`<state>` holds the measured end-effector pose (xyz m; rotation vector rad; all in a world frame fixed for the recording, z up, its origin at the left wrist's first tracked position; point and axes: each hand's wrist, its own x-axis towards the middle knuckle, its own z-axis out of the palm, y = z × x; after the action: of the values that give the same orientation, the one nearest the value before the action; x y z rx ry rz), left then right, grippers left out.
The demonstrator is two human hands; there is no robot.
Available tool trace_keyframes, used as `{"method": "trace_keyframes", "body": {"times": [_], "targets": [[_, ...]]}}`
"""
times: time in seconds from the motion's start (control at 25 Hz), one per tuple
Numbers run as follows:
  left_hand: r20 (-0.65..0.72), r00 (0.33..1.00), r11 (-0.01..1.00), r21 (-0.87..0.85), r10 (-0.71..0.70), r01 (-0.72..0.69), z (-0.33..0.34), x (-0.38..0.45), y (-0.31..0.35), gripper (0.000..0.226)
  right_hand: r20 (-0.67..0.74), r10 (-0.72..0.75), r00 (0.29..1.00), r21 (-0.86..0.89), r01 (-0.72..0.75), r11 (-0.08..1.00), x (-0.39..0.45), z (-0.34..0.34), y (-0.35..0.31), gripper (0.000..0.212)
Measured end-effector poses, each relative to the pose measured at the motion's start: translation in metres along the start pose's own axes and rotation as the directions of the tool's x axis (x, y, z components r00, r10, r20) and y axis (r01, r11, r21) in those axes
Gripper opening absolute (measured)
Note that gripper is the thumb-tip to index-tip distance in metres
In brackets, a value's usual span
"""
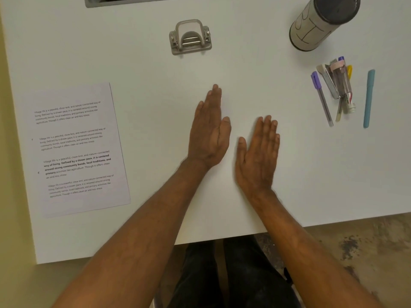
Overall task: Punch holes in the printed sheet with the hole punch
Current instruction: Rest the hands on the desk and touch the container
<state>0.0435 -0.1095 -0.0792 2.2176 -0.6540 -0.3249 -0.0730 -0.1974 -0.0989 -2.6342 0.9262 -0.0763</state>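
Both hands, left hand [210, 132] and right hand [258, 154], lie flat (empty); printed sheet [77, 150] reads "Village life".

Printed sheet [77, 150]: white page with four short blocks of black text, the third partly bold; it lies flat and slightly skewed on the white table [289, 165], well off to the left of the flat, empty left hand [210, 132], untouched.
Hole punch [190, 37]: small grey metal two-hole punch with its lever raised; it stands upright beyond the fingertips of both hands, apart from the sheet, nothing in its slot.
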Motion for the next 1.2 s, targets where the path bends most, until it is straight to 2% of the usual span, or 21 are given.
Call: {"method": "trace_keyframes", "body": {"times": [0.08,0.12,0.2,0.28,0.36,0.44,0.48,0.52,0.56,0.64,0.76,0.8,0.88,0.96,1.0,1.12,1.2], "targets": [[-0.037,0.997,0.958,-0.283,-0.061,0.048,-0.007,0.003,0.005,0.064,0.006,-0.082,0.997,0.017,0.082,0.996,0.016,0.004,-0.022,0.065],[-0.109,0.99,0.945,-0.322,-0.094,0.055,-0.014,0.001,0.002,0.062,0.009,-0.118,0.993,0.034,0.117,0.993,0.025,0.006,-0.034,0.065],[-0.317,0.94,0.987,-0.133,-0.126,0.088,-0.029,-0.007,-0.017,0.057,0.008,-0.178,0.984,0.052,0.177,0.983,0.04,0.011,-0.06,0.064],[-0.38,0.915,0.978,0.1,-0.134,0.185,-0.045,-0.019,-0.042,0.055,0.004,-0.222,0.975,0.095,0.221,0.971,0.052,0.015,-0.085,0.062],[-0.318,0.933,0.929,0.264,-0.17,0.259,-0.053,-0.031,-0.055,0.056,-0.028,-0.207,0.978,0.349,0.203,0.915,0.065,0.013,-0.102,0.057],[-0.228,0.956,0.861,0.431,-0.185,0.27,-0.051,-0.039,-0.06,0.061,-0.054,-0.04,0.998,0.671,0.066,0.739,0.072,0.003,-0.1,0.053],[-0.192,0.964,0.832,0.491,-0.183,0.256,-0.048,-0.041,-0.06,0.064,-0.061,0.049,0.997,0.745,0.013,0.667,0.068,-0.003,-0.089,0.052],[-0.174,0.968,0.816,0.522,-0.181,0.246,-0.044,-0.042,-0.059,0.065,-0.056,0.108,0.993,0.762,-0.028,0.647,0.058,-0.009,-0.074,0.052],[-0.168,0.969,0.811,0.532,-0.181,0.244,-0.04,-0.042,-0.058,0.066,-0.046,0.127,0.991,0.738,-0.052,0.673,0.042,-0.013,-0.053,0.052],[-0.165,0.969,0.815,0.526,-0.181,0.242,-0.032,-0.037,-0.052,0.066,-0.005,0.075,0.997,0.593,-0.058,0.803,-0.005,-0.018,-0.011,0.055],[-0.148,0.976,0.83,0.515,-0.161,0.215,-0.02,-0.023,-0.039,0.066,0.087,-0.092,0.992,0.274,0.065,0.959,-0.074,-0.016,0.022,0.07],[-0.126,0.983,0.864,0.471,-0.132,0.176,-0.016,-0.017,-0.033,0.066,0.119,-0.13,0.984,0.186,0.107,0.977,-0.088,-0.012,0.022,0.078],[-0.07,0.996,0.97,0.231,-0.06,0.075,-0.012,-0.006,-0.019,0.064,0.159,-0.179,0.971,0.06,0.172,0.983,-0.097,-0.004,0.013,0.096],[-0.103,0.994,0.998,-0.062,-0.037,0.031,-0.014,-0.003,-0.01,0.06,0.158,-0.213,0.964,0.026,0.212,0.977,-0.084,0.003,-0.005,0.108],[-0.17,0.983,0.991,-0.127,-0.065,0.044,-0.017,-0.004,-0.011,0.058,0.147,-0.225,0.963,0.035,0.222,0.974,-0.072,0.007,-0.015,0.11],[-0.358,0.912,0.98,-0.061,-0.2,0.191,-0.037,-0.011,-0.031,0.054,0.075,-0.216,0.973,0.052,0.213,0.976,-0.025,0.016,-0.048,0.112],[-0.386,0.889,0.956,0.055,-0.245,0.288,-0.052,-0.017,-0.05,0.054,0.03,-0.2,0.979,0.05,0.198,0.979,0.005,0.02,-0.069,0.114]]}}
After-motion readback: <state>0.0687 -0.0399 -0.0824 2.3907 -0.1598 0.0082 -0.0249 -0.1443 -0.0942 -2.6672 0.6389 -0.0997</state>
